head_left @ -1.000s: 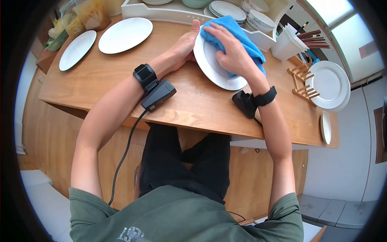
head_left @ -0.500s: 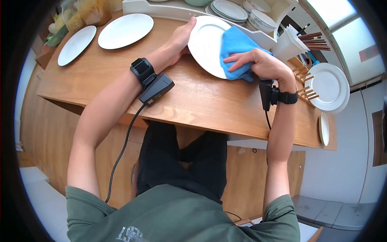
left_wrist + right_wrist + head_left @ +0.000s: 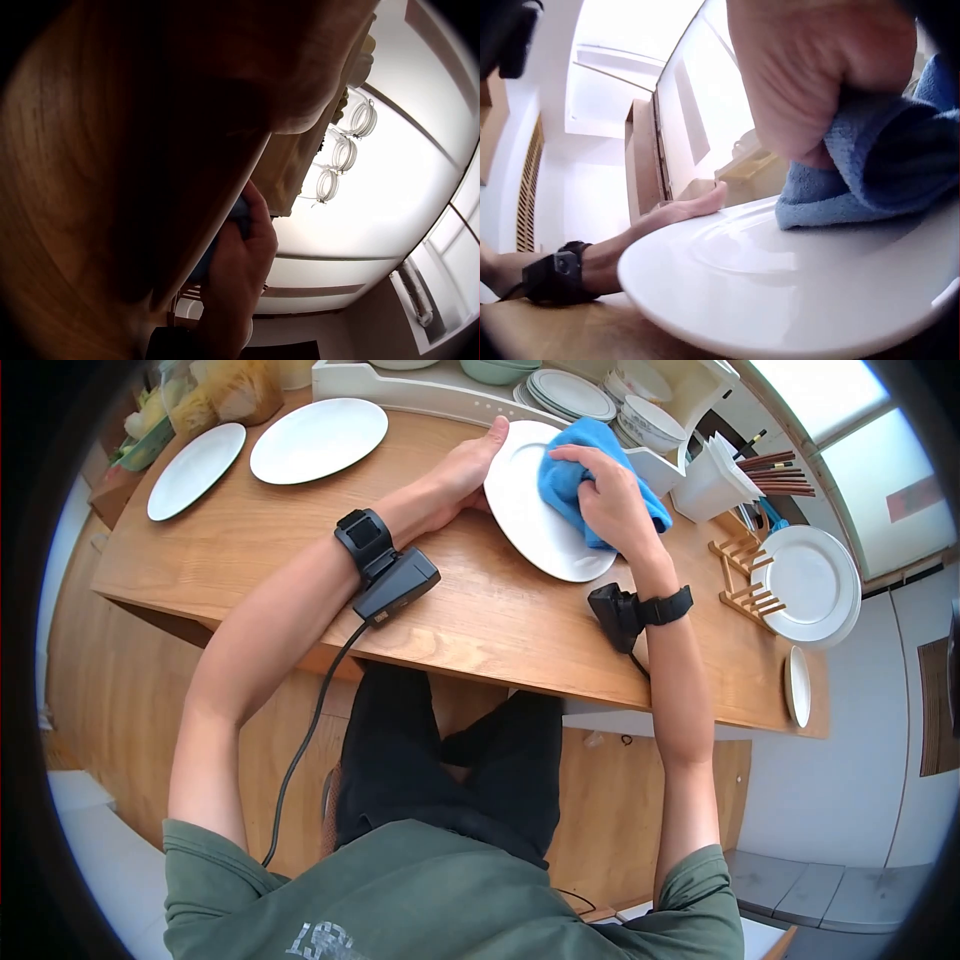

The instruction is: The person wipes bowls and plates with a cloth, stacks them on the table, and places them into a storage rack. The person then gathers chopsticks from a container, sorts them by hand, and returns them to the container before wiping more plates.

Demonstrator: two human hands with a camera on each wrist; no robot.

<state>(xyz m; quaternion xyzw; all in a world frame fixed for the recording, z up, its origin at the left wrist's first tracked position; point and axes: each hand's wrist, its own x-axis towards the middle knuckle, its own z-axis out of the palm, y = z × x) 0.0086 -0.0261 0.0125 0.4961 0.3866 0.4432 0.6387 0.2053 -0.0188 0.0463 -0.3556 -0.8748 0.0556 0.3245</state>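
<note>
While both our hands are busy above the wooden table, one white plate is between them, tilted, and we cannot tell if its underside touches the wood. Our left hand grasps this plate by its left rim, with the thumb up along the edge; the other fingers are hidden below. Our right hand is clenched on a blue cloth, which it presses to the right part of the plate's upper face.

The relation that counts most for the next stroke, as we judge, is this: the plate extends to the right from the left-hand grip, and in the head view its longer direction runs from upper left to lower right. The right hand is nearer to its right rim, so the bare left part lies across from the cloth, toward the left hand.

Farther to the right, a small dish sits close to the table's edge, and beyond it a wooden rack has white plates leaning in it. On the left side we see two plates lying apart from our hands. Farthest, behind the work, stands a white shelf with stacked dishes.
</note>
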